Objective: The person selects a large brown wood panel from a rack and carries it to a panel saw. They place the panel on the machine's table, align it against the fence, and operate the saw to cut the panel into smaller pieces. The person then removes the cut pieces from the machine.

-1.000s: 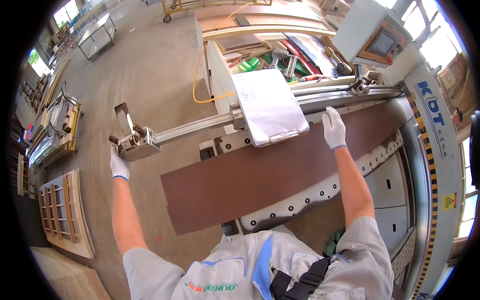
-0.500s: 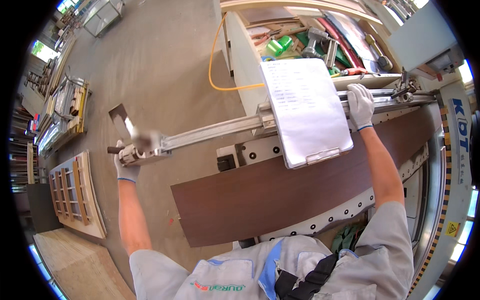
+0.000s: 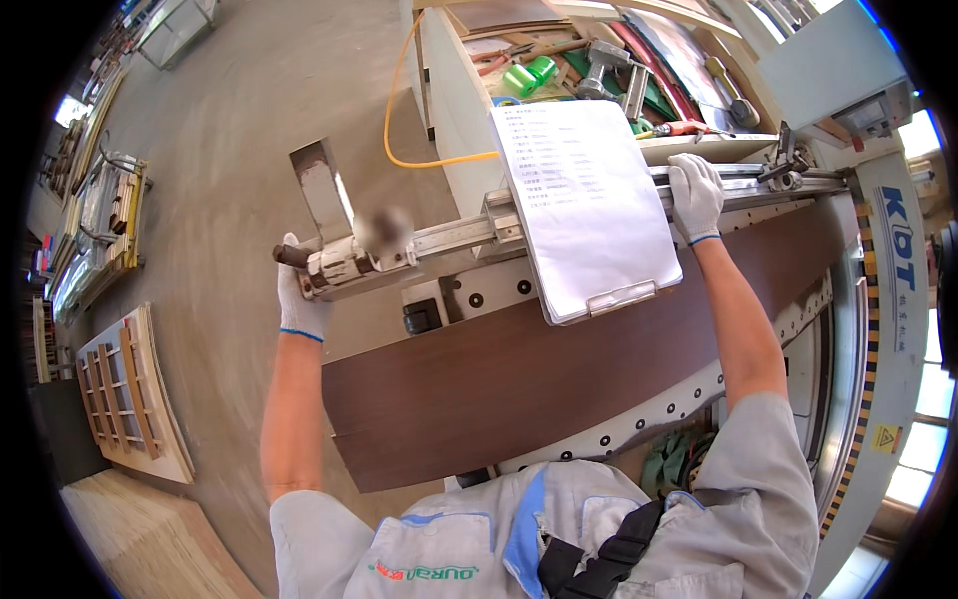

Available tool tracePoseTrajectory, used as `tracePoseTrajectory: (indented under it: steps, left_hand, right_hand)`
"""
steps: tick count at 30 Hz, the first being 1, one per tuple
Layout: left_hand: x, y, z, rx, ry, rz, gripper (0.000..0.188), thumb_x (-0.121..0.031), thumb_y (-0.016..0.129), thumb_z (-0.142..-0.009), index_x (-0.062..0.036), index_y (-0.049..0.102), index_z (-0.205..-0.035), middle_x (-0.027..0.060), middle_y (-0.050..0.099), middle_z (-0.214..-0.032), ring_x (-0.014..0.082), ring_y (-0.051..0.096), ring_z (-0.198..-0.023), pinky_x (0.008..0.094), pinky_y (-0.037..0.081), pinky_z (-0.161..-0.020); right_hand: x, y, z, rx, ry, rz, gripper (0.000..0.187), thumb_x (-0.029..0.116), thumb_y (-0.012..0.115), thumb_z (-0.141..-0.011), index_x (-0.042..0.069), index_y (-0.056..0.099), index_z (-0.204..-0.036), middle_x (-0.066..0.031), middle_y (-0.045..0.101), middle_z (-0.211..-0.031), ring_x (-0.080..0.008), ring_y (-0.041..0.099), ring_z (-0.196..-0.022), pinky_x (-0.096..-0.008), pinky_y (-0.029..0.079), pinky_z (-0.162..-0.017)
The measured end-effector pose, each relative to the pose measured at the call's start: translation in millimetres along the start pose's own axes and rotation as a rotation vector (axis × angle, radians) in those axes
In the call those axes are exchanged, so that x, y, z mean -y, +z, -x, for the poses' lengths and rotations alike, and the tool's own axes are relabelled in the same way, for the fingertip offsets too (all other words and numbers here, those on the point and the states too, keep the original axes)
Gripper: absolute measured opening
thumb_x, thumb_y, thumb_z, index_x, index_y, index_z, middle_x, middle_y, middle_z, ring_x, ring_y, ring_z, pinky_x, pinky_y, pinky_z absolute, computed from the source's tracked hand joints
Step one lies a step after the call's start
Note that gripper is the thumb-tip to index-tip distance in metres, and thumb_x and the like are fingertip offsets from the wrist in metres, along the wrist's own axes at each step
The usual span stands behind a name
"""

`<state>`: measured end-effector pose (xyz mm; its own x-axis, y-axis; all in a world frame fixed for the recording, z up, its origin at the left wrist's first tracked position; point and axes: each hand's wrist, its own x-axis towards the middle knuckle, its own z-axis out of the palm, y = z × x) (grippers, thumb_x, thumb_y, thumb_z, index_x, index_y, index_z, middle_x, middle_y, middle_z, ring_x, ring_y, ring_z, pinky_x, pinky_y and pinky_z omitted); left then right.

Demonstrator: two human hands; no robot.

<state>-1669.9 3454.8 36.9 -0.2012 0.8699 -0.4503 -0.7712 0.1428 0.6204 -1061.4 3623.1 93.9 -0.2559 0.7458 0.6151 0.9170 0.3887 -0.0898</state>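
- The metal end block [image 3: 344, 264] sits at the left end of a pale rail [image 3: 454, 236], out over the floor and just beyond the far edge of the brown panel [image 3: 469, 389].
- The left grip [image 3: 302, 310] is closed around the block's left end, beside a dark knob [image 3: 289, 257]; some of its fingers are hidden.
- So the block lies directly to the right of this grip, which is much the nearer of the two. Its long axis follows the rail, rising slightly toward the right.
- A flat metal plate [image 3: 319, 188] juts up from the block, away from the body.
- The right grip [image 3: 696, 198] lies over the rail farther right, fingers bent; I cannot tell whether it clasps or only rests.
- Between the grips, a clipboard [image 3: 599, 230] lies across the rail and overlaps the panel. Its sheet carries short printed rows, too small to read surely.
- The panel lies nearer the body, roughly along the rail, on a pale perforated support [image 3: 639, 424].
- Behind the rail, an open compartment holds green rolls [image 3: 529, 76] and tools; a yellow hose [image 3: 419, 164] loops beside it.
- Markings: large blue lettering on the grey column [image 3: 898, 260], a yellow warning-triangle sticker [image 3: 886, 437], and a green-and-red logo on the grey shirt [image 3: 439, 534].
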Motion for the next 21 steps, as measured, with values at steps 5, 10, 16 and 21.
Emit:
tracePoseTrajectory:
  steps: [5,10,16,21]
  left_hand:
    - [56.7,27.8,-18.7,0.040,-0.065,0.011,0.040,-0.056,0.064,-0.102,-0.0172,0.066,-0.113,0.0026,0.072,-0.115,0.0231,0.070,-0.107,0.0430,0.058,-0.097]
    - [76.0,69.8,-12.7,0.003,-0.115,0.071,0.045,-0.053,0.060,-0.105,-0.0110,0.066,-0.121,0.0059,0.072,-0.115,0.0229,0.070,-0.105,0.0405,0.057,-0.096]
    - [56.9,42.3,-9.6,-0.077,0.333,-0.722,0.051,-0.046,0.055,-0.109,0.0004,0.066,-0.127,0.0170,0.071,-0.124,0.0294,0.066,-0.118,0.0398,0.050,-0.106]
    - [40.7,-8.2,110.1,-0.230,0.609,-1.428,0.059,-0.038,0.058,-0.107,0.0078,0.054,-0.144,0.0261,0.058,-0.147,0.0365,0.055,-0.138,0.0432,0.040,-0.118]
  right_hand:
    - [1.5,-5.6,1.6,0.009,0.004,-0.011,0.023,0.029,0.064,-0.098,0.010,0.076,-0.105,-0.0096,0.076,-0.111,-0.0309,0.068,-0.114,-0.0439,0.046,-0.107]
    - [1.6,-6.1,3.8,-0.029,-0.016,-0.022,0.022,0.027,0.064,-0.096,0.010,0.076,-0.105,-0.0096,0.076,-0.110,-0.0300,0.068,-0.113,-0.0439,0.046,-0.107]
    - [6.9,-5.9,-3.3,-0.015,0.004,-0.003,0.022,0.028,0.066,-0.094,0.010,0.076,-0.103,-0.0091,0.076,-0.109,-0.0303,0.068,-0.112,-0.0434,0.047,-0.106]
    - [7.7,-35.9,25.3,-0.035,0.331,-0.361,0.059,0.043,0.069,-0.098,-0.003,0.063,-0.134,-0.0261,0.058,-0.147,-0.0420,0.052,-0.138,-0.0455,0.039,-0.118]
